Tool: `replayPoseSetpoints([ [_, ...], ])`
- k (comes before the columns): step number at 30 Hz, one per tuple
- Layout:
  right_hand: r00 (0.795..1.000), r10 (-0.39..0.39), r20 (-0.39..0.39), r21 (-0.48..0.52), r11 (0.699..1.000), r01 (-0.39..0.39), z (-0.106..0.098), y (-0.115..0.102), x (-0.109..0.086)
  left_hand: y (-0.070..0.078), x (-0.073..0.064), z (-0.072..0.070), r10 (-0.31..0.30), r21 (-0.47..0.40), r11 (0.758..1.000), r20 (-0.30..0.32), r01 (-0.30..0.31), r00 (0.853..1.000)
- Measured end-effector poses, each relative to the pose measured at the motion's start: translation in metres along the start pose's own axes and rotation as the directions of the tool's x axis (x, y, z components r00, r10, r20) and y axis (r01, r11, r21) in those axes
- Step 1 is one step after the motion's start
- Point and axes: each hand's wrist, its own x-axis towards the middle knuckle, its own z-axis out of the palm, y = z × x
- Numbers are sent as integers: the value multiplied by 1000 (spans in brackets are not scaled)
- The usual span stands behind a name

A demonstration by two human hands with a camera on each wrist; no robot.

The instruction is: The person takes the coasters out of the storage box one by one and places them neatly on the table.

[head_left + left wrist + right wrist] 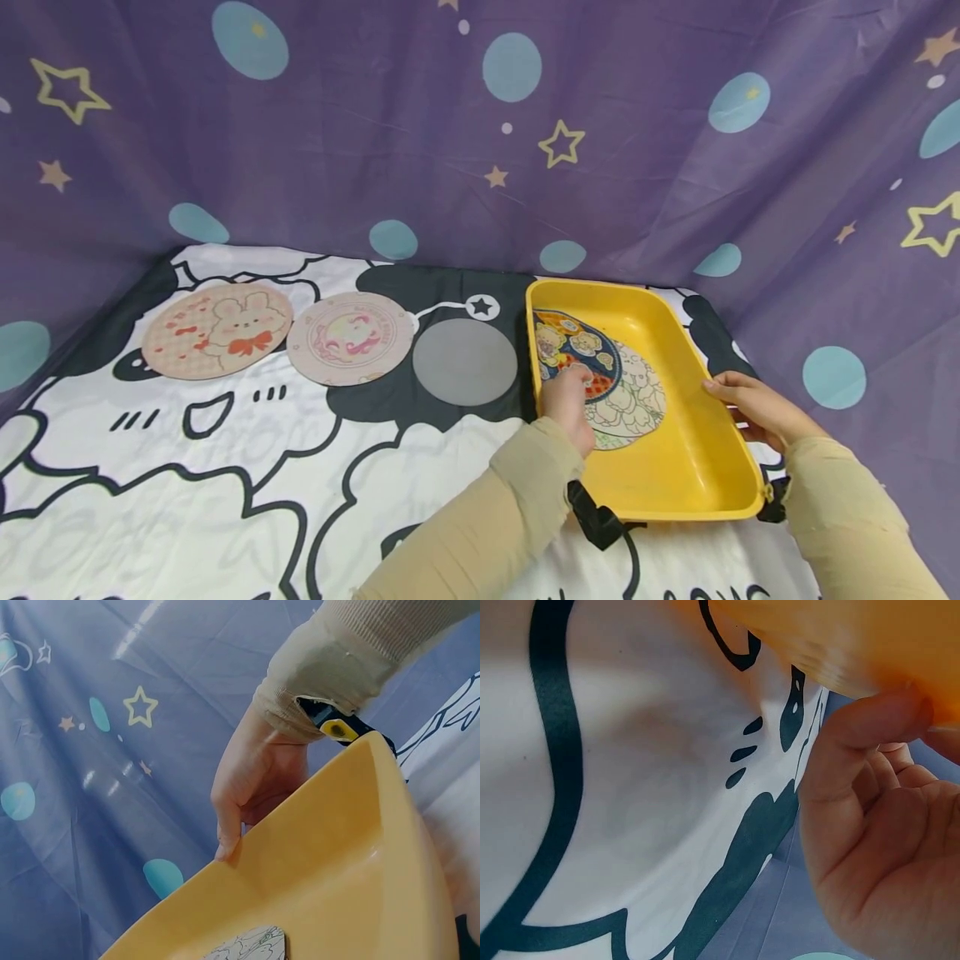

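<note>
In the head view a yellow plastic tray [701, 467] stands at the right of the table. My right hand [768, 410] holds its right rim, thumb on top and fingers outside; the right wrist view shows that hand [885, 802] pinching the yellow edge. Inside the tray lie a blue round mat with cartoon figures [581, 333] and, partly under it, a white round mat with line drawings [637, 400]. My left hand [567, 408] reaches into the tray at its left side, over the blue mat. Its fingertips are hidden, so I cannot tell whether they grip the mat.
Left of the tray a plain grey disc [465, 362], a pink round mat with a pony [350, 339] and a checked round mat with a bunny [219, 331] lie in a row on the black-and-white cloth [225, 450]. A purple curtain [420, 150] hangs behind.
</note>
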Motion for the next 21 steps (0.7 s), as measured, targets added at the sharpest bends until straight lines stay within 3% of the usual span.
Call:
replayPoseSetpoints([
  [12, 1000, 14, 4, 5, 1000, -14, 0, -1, 0, 2, 3, 0, 9, -37, 999, -44, -11, 999],
  [21, 1000, 14, -1, 5, 1000, -14, 1, -2, 1, 2, 11, -1, 11, -53, 999, 24, -10, 1000],
])
